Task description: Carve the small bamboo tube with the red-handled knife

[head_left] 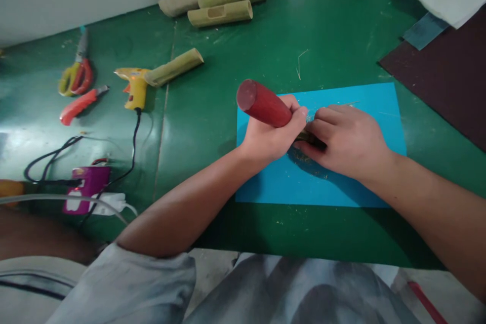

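Observation:
My left hand [269,134] is closed around a tool with a thick, round red handle [266,103]. The handle leans up and to the left, and the working end is hidden behind my fingers. Close beside it, my right hand [347,134] is bent with its fingers closed on a small brownish-green piece [307,136], mostly covered, whose kind I cannot make out. Both hands are over a blue sheet [266,190] sprinkled with fine shavings and crumbs.
Several cut bamboo tubes [220,13] lie at the back. Another bamboo tube [174,67] touches a yellow glue gun [136,88]. Scissors [78,68], a red utility knife [81,105] and a purple power adapter [91,182] with cords are at left. A dark sheet [448,71] lies right.

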Demonstrator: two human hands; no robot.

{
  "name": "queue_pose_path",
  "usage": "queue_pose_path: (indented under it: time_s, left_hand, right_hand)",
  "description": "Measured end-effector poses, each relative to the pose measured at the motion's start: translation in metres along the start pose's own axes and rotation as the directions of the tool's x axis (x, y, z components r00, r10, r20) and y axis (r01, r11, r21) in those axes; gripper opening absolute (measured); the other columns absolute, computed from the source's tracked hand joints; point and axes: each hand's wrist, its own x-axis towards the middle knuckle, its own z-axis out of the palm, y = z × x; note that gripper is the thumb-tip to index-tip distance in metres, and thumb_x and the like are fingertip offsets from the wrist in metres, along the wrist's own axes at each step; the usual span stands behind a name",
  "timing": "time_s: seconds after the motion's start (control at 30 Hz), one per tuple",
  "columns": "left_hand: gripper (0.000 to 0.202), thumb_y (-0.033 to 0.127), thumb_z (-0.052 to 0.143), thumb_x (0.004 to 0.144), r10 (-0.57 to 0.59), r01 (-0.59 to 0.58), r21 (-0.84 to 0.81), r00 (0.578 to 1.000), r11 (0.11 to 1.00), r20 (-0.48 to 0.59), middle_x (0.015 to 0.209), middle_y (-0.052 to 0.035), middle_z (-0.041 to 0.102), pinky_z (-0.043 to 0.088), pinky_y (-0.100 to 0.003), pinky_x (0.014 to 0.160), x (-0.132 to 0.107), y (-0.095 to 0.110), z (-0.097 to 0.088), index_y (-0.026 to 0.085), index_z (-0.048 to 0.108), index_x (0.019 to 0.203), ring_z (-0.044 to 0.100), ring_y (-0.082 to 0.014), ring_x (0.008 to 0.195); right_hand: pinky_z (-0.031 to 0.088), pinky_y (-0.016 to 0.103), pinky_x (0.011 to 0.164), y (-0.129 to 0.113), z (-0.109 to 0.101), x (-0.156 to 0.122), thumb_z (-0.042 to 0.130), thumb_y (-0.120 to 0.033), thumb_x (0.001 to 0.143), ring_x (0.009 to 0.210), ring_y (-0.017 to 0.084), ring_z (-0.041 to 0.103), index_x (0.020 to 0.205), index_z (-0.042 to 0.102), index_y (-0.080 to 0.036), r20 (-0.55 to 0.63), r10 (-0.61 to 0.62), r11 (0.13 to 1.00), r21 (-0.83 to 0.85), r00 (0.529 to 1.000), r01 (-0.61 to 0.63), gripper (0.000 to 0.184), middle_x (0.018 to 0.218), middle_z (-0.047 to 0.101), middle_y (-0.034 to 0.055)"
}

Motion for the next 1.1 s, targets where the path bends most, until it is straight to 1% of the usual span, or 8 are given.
queue_pose_path:
  time_s: [0.13, 0.27, 0.37, 0.5, 0.77, 0.9, 1.0, 1.1]
  left_hand:
    - [0.034, 0.020, 0.062, 0.087, -0.065, 0.064, 0.018, 0.995, 0.998, 0.080, 0.058, 0.0047, 0.037, 0.039, -0.028, 0.057, 0.002, 0.007, -0.003, 0.022, 0.043, 0.059, 0.040, -0.0110, 0.058]
    - [0.032, 0.018, 0.064, 0.079, -0.176, 0.183, -0.043, 0.976, 0.982, 0.131, 0.055, 0.0048, 0.036, 0.034, -0.027, 0.054, 0.004, 0.010, -0.010, 0.022, 0.043, 0.054, 0.037, -0.0097, 0.056]
    - [0.034, 0.022, 0.064, 0.079, -0.204, 0.210, -0.159, 0.978, 0.965, 0.053, 0.052, 0.0039, 0.038, 0.031, -0.028, 0.052, 0.003, 0.008, -0.011, 0.022, 0.043, 0.051, 0.035, -0.0090, 0.052]
    - [0.035, 0.017, 0.063, 0.086, -0.156, 0.150, -0.083, 0.985, 0.985, -0.073, 0.057, 0.0031, 0.045, 0.040, -0.027, 0.059, 0.001, 0.005, -0.003, 0.021, 0.046, 0.056, 0.040, -0.0095, 0.058]
    - [0.034, 0.018, 0.062, 0.086, -0.075, 0.076, -0.010, 0.996, 0.997, 0.047, 0.059, 0.0048, 0.039, 0.038, -0.028, 0.060, 0.002, 0.007, -0.002, 0.022, 0.043, 0.058, 0.039, -0.0097, 0.059]
    - [0.034, 0.016, 0.061, 0.081, -0.164, 0.171, -0.039, 0.978, 0.985, 0.129, 0.055, 0.0049, 0.035, 0.034, -0.028, 0.056, 0.004, 0.014, -0.008, 0.022, 0.041, 0.054, 0.035, -0.0094, 0.056]
    - [0.036, 0.011, 0.057, 0.077, -0.276, 0.283, -0.111, 0.958, 0.953, 0.075, 0.051, 0.0041, 0.035, 0.031, -0.027, 0.053, 0.004, 0.017, -0.010, 0.021, 0.039, 0.049, 0.033, -0.0090, 0.053]
    - [0.037, 0.010, 0.057, 0.081, -0.283, 0.273, -0.137, 0.957, 0.952, -0.056, 0.051, 0.0033, 0.040, 0.034, -0.027, 0.055, 0.002, 0.017, -0.006, 0.021, 0.042, 0.049, 0.036, -0.0092, 0.054]
  right_hand:
    - [0.026, 0.038, 0.068, -0.001, 0.002, -0.001, 0.055, -0.037, 0.108, 0.074, 0.022, 0.056, 0.083, 0.077, -0.018, -0.052, -0.020, 1.000, 0.008, 0.998, 0.021, 0.039, 0.077, 0.068, 0.0085]
    - [0.028, 0.038, 0.068, -0.002, 0.000, -0.001, 0.058, -0.039, 0.106, 0.074, 0.022, 0.057, 0.082, 0.077, -0.018, -0.031, -0.004, 1.000, 0.005, 1.000, 0.005, 0.038, 0.075, 0.067, 0.0081]
    - [0.029, 0.038, 0.069, -0.001, -0.001, 0.000, 0.063, -0.041, 0.103, 0.076, 0.022, 0.057, 0.084, 0.078, -0.017, 0.011, -0.006, 1.000, 0.003, 1.000, 0.006, 0.034, 0.078, 0.069, 0.0087]
    - [0.026, 0.038, 0.069, 0.000, -0.001, 0.001, 0.063, -0.040, 0.102, 0.075, 0.022, 0.054, 0.082, 0.076, -0.018, 0.021, 0.015, 1.000, 0.009, 1.000, -0.015, 0.033, 0.079, 0.068, 0.0087]
    - [0.025, 0.038, 0.069, 0.000, 0.002, -0.001, 0.059, -0.039, 0.106, 0.074, 0.021, 0.053, 0.082, 0.077, -0.018, -0.039, -0.012, 1.000, 0.017, 0.999, 0.012, 0.036, 0.077, 0.066, 0.0080]
    - [0.027, 0.038, 0.068, 0.000, 0.001, -0.002, 0.057, -0.038, 0.107, 0.074, 0.021, 0.054, 0.082, 0.078, -0.017, -0.032, -0.042, 0.999, 0.018, 0.999, 0.043, 0.038, 0.078, 0.068, 0.0087]
    - [0.028, 0.038, 0.069, 0.001, -0.001, -0.001, 0.061, -0.040, 0.105, 0.075, 0.021, 0.055, 0.086, 0.079, -0.017, 0.007, -0.033, 0.999, 0.013, 0.999, 0.033, 0.035, 0.079, 0.069, 0.0091]
    - [0.027, 0.037, 0.068, 0.002, -0.003, 0.001, 0.065, -0.041, 0.102, 0.075, 0.021, 0.055, 0.084, 0.079, -0.017, 0.041, -0.019, 1.000, 0.007, 0.999, 0.019, 0.033, 0.080, 0.071, 0.0093]
